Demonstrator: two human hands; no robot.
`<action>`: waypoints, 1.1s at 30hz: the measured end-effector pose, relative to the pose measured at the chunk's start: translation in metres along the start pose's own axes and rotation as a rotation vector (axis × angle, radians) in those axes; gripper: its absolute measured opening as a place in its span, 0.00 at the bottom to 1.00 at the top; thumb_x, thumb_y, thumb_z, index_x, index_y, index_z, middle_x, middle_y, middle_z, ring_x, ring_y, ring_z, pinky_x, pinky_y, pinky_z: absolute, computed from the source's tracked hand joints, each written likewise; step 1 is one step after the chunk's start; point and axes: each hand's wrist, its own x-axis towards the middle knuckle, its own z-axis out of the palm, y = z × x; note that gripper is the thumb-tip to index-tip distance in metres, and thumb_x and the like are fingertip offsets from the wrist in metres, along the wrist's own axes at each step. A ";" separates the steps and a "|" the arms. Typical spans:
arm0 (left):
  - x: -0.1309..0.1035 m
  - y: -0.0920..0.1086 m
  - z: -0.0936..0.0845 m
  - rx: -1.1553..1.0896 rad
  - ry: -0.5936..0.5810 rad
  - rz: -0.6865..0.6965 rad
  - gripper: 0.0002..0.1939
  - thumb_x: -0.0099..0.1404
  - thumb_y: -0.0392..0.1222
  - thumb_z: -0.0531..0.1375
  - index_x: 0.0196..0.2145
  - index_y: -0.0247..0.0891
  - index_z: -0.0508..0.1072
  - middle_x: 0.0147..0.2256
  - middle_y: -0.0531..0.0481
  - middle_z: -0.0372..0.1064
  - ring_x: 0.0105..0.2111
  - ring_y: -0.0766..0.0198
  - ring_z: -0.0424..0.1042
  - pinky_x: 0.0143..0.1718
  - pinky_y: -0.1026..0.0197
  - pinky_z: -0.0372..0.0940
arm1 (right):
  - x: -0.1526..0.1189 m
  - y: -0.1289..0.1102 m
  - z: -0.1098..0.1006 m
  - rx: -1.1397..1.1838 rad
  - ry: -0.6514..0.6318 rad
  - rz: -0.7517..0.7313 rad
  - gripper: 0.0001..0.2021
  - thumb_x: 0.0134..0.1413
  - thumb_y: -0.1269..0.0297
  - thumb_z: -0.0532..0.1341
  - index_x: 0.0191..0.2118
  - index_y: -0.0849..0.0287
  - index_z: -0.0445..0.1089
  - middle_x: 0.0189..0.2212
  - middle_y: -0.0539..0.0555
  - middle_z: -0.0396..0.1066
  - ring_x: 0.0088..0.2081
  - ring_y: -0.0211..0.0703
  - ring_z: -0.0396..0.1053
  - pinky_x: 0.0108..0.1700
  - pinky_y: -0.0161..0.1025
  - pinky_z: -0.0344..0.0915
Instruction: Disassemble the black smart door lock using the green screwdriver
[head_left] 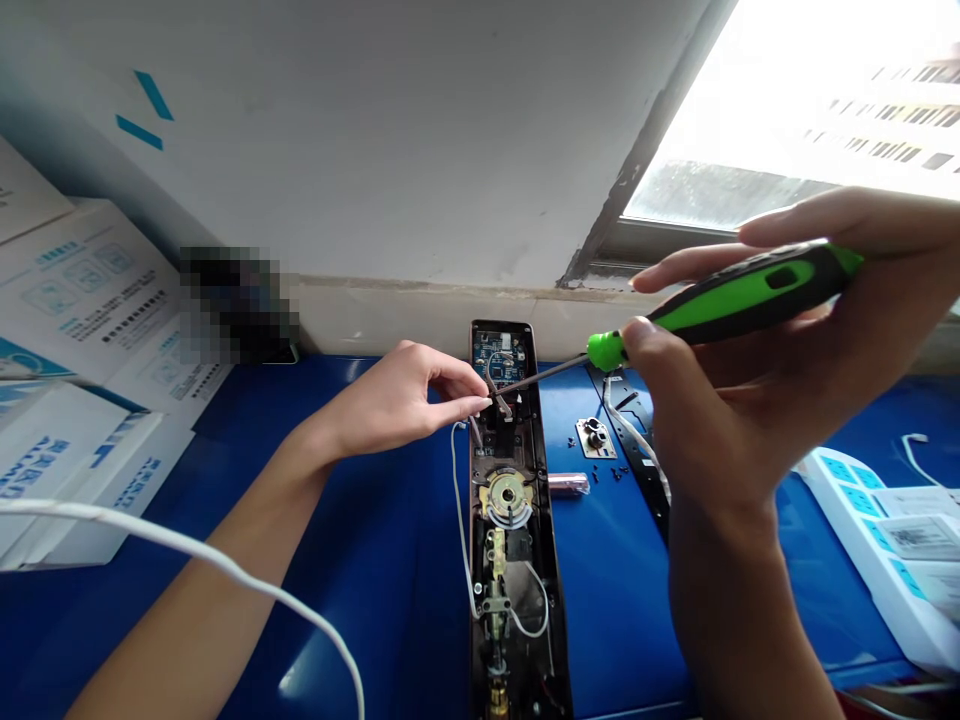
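Note:
A long black housing [555, 600] lies open on the blue table, its far end near the wall. Inside are a blue circuit board [513, 372], a round brass-coloured part [508, 494], a metal mechanism and thin white wires. My right hand [727, 400] holds a green and black screwdriver [735, 305], its shaft slanting down left over the housing. The screwdriver's tip meets the fingertips of my left hand [405, 400], which are pinched together just below the circuit board; anything between them is too small to make out.
White boxes [82, 290] stand at the left. Right of the housing lie a small metal plate [596, 438], several screws, a wrapped cylinder [568, 484] and a black panel [645, 475]. A white power strip [862, 530] is farther right. A white cable [225, 565] crosses the lower left.

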 end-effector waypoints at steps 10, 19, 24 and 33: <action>-0.001 0.009 0.006 -0.019 0.025 0.017 0.09 0.67 0.47 0.65 0.40 0.42 0.83 0.37 0.53 0.82 0.37 0.61 0.79 0.39 0.62 0.70 | 0.007 0.003 -0.013 0.063 -0.088 0.043 0.23 0.34 0.79 0.66 0.41 0.51 0.69 0.39 0.50 0.64 0.34 0.46 0.76 0.23 0.40 0.67; -0.001 0.017 0.019 0.049 0.022 0.027 0.11 0.68 0.49 0.65 0.41 0.43 0.84 0.39 0.51 0.82 0.38 0.59 0.79 0.41 0.60 0.71 | 0.009 0.018 -0.034 -0.009 -0.241 0.055 0.25 0.39 0.76 0.65 0.46 0.49 0.67 0.33 0.47 0.73 0.35 0.46 0.77 0.22 0.37 0.65; 0.003 0.020 0.032 0.073 0.026 0.079 0.10 0.70 0.46 0.64 0.42 0.42 0.84 0.40 0.50 0.82 0.38 0.61 0.79 0.41 0.61 0.70 | 0.014 0.007 -0.044 -0.059 -0.315 0.171 0.25 0.40 0.78 0.65 0.46 0.51 0.65 0.33 0.47 0.73 0.34 0.45 0.76 0.26 0.39 0.67; 0.034 0.038 0.050 0.140 -0.051 0.233 0.09 0.70 0.35 0.62 0.41 0.38 0.84 0.38 0.50 0.80 0.36 0.65 0.77 0.38 0.63 0.67 | 0.024 0.010 -0.071 -0.255 -0.595 0.312 0.23 0.46 0.76 0.63 0.48 0.49 0.66 0.38 0.48 0.76 0.36 0.44 0.75 0.36 0.43 0.70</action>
